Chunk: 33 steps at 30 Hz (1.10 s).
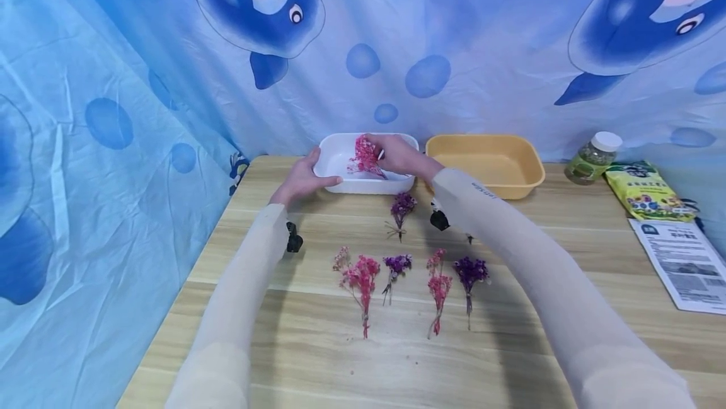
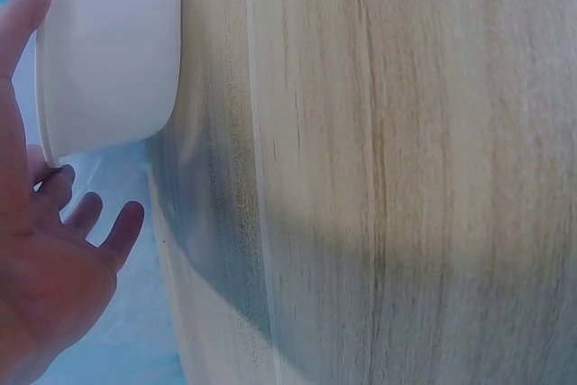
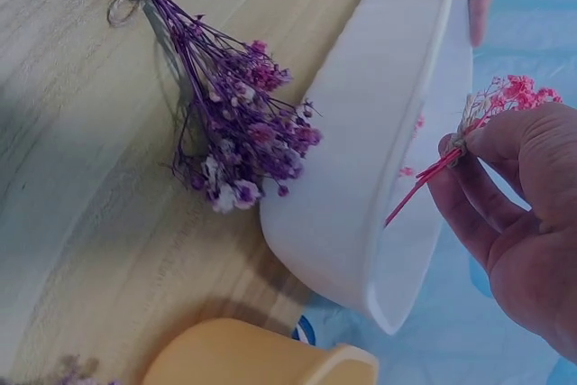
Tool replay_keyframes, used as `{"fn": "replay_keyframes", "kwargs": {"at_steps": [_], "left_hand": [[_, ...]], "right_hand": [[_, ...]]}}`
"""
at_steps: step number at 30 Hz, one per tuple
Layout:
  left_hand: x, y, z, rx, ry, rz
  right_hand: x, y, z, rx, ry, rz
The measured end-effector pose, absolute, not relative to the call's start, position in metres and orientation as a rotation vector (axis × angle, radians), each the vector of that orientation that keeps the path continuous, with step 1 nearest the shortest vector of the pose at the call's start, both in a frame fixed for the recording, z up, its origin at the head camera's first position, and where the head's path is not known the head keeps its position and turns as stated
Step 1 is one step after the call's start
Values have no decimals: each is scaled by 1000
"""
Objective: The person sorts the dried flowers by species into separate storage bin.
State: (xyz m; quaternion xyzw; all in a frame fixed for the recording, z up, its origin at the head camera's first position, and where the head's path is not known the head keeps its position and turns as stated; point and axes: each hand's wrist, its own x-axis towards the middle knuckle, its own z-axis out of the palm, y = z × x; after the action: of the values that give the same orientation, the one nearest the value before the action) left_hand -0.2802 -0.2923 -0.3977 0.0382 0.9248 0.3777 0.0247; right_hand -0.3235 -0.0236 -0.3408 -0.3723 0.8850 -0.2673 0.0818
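My right hand [image 1: 400,154] pinches the tied stems of a small pink dried-flower bunch [image 1: 365,155] between thumb and fingers, over the white basin [image 1: 363,187]. In the right wrist view its stem ends [image 3: 416,194] point down into the basin, and a few pink bits show past the rim. My left hand [image 1: 300,179] grips the basin's left end, its thumb over the rim and other fingers spread outside, as the left wrist view shows. Just in front of the basin lies a purple dried-flower bunch [image 3: 243,132] tied with twine.
Nearer me lie two pink bunches [image 1: 363,276] [image 1: 439,289] and two purple ones [image 1: 397,264] [image 1: 469,273]. A yellow basin [image 1: 482,191] stands right of the white one. Farther right are a lidded jar [image 1: 592,158], a yellow packet [image 1: 646,191] and a printed sheet [image 1: 683,264].
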Motion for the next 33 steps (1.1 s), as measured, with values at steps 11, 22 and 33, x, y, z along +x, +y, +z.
{"fn": "replay_keyframes", "kwargs": {"at_steps": [11, 22, 33], "left_hand": [[-281, -291, -397, 124, 2865, 1165], [-281, -290, -399, 134, 2862, 1185], [-282, -292, -401, 100, 2834, 1236]], "right_hand": [[-325, -30, -354, -1070, 2598, -828], [-321, -33, -362, -1091, 2603, -805], [-313, -9, -348, -1156, 2651, -1012]]}}
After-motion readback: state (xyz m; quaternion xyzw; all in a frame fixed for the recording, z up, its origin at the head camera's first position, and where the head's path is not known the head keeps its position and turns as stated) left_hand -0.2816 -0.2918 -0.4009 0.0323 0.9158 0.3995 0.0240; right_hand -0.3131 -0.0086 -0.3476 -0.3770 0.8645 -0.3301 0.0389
